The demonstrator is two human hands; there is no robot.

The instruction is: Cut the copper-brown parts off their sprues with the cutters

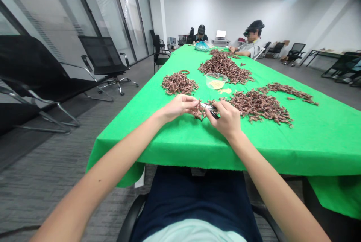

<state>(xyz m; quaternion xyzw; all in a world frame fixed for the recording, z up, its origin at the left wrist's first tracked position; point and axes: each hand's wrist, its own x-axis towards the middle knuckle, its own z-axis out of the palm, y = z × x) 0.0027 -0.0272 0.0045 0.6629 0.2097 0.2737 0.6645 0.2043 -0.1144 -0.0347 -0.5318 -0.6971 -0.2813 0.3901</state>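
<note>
My left hand (182,107) pinches a small brown, knobbly dried piece (199,111) over the near part of the green cloth. Closed around dark-handled pliers (213,112) is my right hand (229,117), and the metal jaws point left at the piece. Just right of my right hand spreads a heap of similar brown pieces (259,105). A smaller pile (179,84) lies beyond my left hand. Behind the pliers stands a clear round tub (216,81) with pale bits in it, and more pale crumbs (225,91) lie beside it.
The green cloth (310,136) covers a long table. Farther back are a large brown heap (224,68) and a blue plastic bag (202,46). One person (249,42) sits at the right edge, another (200,35) at the far end. Black chairs (104,55) stand left.
</note>
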